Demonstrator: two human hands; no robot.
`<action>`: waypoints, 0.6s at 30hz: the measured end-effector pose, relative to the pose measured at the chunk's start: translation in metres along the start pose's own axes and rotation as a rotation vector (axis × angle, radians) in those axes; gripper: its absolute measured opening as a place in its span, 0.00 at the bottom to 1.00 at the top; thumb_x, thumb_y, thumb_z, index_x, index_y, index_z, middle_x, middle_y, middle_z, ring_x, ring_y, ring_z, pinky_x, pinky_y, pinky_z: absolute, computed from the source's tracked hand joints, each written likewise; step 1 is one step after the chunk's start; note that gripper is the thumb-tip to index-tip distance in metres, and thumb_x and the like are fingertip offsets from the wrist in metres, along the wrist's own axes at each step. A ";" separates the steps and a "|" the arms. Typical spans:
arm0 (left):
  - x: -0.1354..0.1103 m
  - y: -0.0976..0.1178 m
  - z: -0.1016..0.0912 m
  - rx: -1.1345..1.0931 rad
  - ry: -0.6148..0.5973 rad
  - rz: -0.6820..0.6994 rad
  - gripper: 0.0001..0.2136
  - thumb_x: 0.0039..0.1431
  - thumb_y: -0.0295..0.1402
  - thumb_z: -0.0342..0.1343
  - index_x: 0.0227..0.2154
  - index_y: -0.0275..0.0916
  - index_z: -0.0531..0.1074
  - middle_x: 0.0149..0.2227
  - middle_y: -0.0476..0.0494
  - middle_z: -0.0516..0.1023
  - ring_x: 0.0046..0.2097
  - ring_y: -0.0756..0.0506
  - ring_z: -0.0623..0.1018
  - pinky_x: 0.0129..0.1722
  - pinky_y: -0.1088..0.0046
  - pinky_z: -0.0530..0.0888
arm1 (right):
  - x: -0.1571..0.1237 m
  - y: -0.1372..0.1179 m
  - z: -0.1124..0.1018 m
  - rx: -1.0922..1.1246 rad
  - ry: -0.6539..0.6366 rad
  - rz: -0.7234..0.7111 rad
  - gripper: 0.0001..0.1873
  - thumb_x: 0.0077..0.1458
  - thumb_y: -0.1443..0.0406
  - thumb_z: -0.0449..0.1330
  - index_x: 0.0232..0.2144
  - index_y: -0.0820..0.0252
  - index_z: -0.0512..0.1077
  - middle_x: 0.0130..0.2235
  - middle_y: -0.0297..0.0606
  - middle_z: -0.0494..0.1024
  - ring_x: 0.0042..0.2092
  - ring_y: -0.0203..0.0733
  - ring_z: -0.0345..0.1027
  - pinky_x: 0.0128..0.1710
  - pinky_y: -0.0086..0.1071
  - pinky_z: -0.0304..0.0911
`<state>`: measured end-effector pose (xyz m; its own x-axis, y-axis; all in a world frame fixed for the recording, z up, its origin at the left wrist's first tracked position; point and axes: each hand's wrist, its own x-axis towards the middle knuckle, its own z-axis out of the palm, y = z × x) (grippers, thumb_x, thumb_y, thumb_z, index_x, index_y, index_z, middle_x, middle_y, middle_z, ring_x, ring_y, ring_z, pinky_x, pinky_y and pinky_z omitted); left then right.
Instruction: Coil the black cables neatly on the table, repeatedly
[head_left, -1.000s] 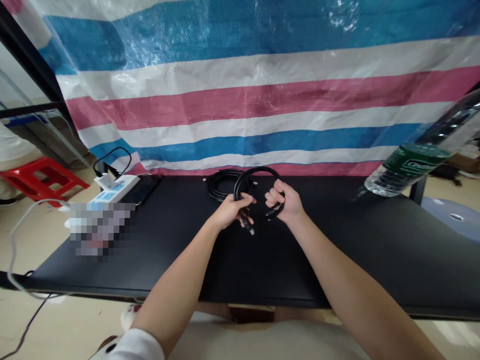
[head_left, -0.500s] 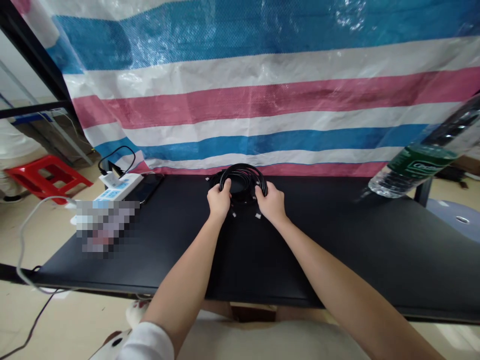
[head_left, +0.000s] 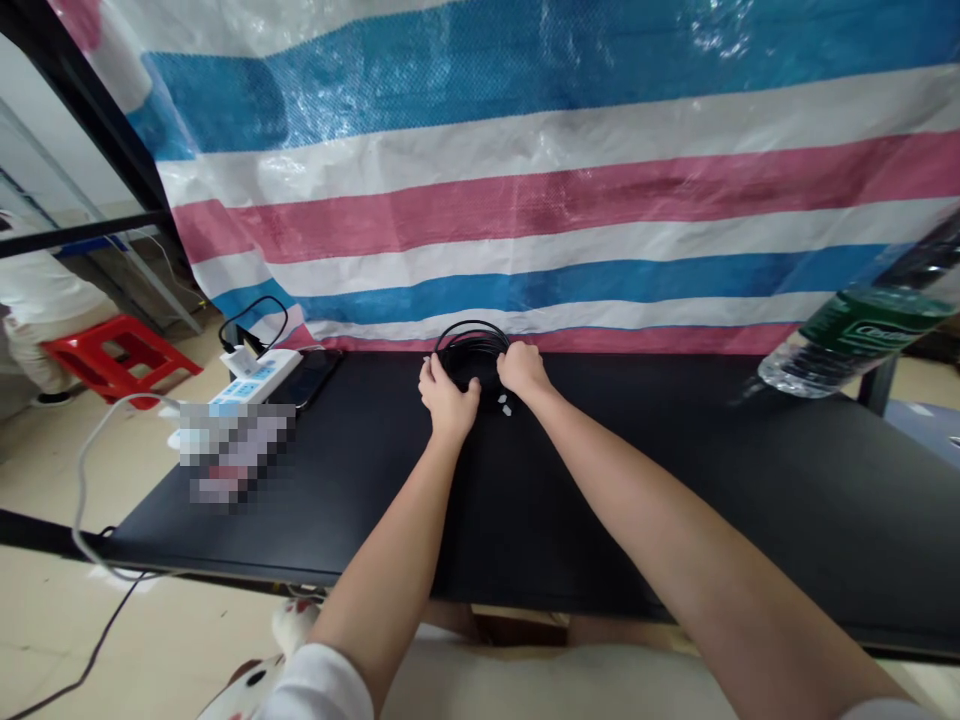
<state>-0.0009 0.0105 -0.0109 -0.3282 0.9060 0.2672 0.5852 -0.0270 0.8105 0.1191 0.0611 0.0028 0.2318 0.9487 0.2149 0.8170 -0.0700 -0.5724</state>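
A coiled bundle of black cables (head_left: 472, 338) lies on the black tabletop near the striped sheet. My left hand (head_left: 450, 402) rests at the left side of the coil, its thumb spread away from the fingers, which touch the loops. On the right side, my right hand (head_left: 523, 370) is closed around part of the cables, and its fingertips are hidden behind the hand. Pale connector ends (head_left: 505, 405) stick out on the table just below my right hand. The lower part of the coil is dark and hard to make out between the hands.
A white power strip (head_left: 259, 380) with plugged-in chargers and a dark phone (head_left: 319, 378) lie at left, near a blurred-out item. A large water bottle (head_left: 840, 335) leans at right. The striped sheet (head_left: 525, 215) hangs behind. A red stool (head_left: 124, 355) and a person are beyond.
My left hand has loosened, its thumb now apart from the fingers. My right hand has moved up and inward along the coil, and the raised loops have come down. The view has shifted slightly left.
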 end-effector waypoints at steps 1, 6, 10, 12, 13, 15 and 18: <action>-0.002 0.000 0.001 0.069 -0.036 -0.003 0.35 0.46 0.37 0.64 0.58 0.38 0.63 0.65 0.28 0.59 0.64 0.30 0.62 0.60 0.51 0.63 | -0.002 -0.001 0.000 -0.014 0.013 0.009 0.15 0.54 0.65 0.56 0.42 0.69 0.76 0.38 0.59 0.77 0.40 0.57 0.74 0.38 0.42 0.66; -0.005 -0.004 0.006 0.244 -0.146 0.020 0.29 0.47 0.44 0.64 0.52 0.37 0.70 0.66 0.25 0.56 0.67 0.26 0.56 0.62 0.47 0.58 | -0.019 0.007 -0.012 -0.095 0.085 -0.170 0.24 0.59 0.61 0.52 0.56 0.63 0.68 0.54 0.56 0.69 0.50 0.57 0.69 0.48 0.45 0.64; -0.001 -0.009 0.008 0.186 -0.126 0.049 0.27 0.45 0.41 0.65 0.49 0.36 0.71 0.64 0.25 0.60 0.67 0.28 0.57 0.63 0.49 0.57 | -0.034 0.022 -0.017 -0.158 -0.055 -0.484 0.20 0.62 0.60 0.48 0.49 0.57 0.74 0.57 0.49 0.69 0.61 0.54 0.59 0.58 0.47 0.54; 0.002 -0.010 0.007 0.102 -0.104 0.053 0.26 0.44 0.36 0.66 0.49 0.36 0.71 0.62 0.27 0.63 0.66 0.31 0.60 0.63 0.54 0.60 | -0.040 0.024 -0.018 -0.203 -0.183 -0.547 0.21 0.62 0.57 0.48 0.51 0.56 0.73 0.59 0.47 0.69 0.64 0.54 0.53 0.60 0.51 0.51; 0.003 -0.010 0.005 0.053 -0.087 0.043 0.25 0.44 0.33 0.65 0.48 0.37 0.71 0.60 0.29 0.66 0.65 0.33 0.63 0.62 0.57 0.62 | -0.043 0.024 -0.019 -0.226 -0.239 -0.550 0.22 0.62 0.55 0.49 0.52 0.56 0.72 0.59 0.47 0.69 0.65 0.55 0.51 0.60 0.53 0.50; 0.006 -0.009 0.001 -0.045 -0.043 -0.017 0.22 0.45 0.30 0.62 0.47 0.38 0.71 0.55 0.32 0.71 0.61 0.36 0.69 0.60 0.60 0.64 | -0.047 0.021 -0.020 -0.269 -0.310 -0.528 0.26 0.59 0.51 0.53 0.54 0.57 0.70 0.58 0.49 0.70 0.66 0.58 0.49 0.60 0.56 0.48; 0.010 -0.005 -0.009 -0.148 0.028 -0.165 0.17 0.49 0.29 0.57 0.45 0.36 0.71 0.49 0.34 0.75 0.54 0.39 0.75 0.57 0.63 0.67 | -0.053 0.018 -0.022 -0.319 -0.325 -0.508 0.30 0.51 0.48 0.60 0.52 0.58 0.71 0.55 0.51 0.72 0.64 0.62 0.51 0.57 0.58 0.49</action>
<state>-0.0138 0.0162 -0.0074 -0.4321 0.8914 0.1368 0.4069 0.0573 0.9117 0.1333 0.0030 -0.0016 -0.3512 0.9288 0.1185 0.9098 0.3684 -0.1912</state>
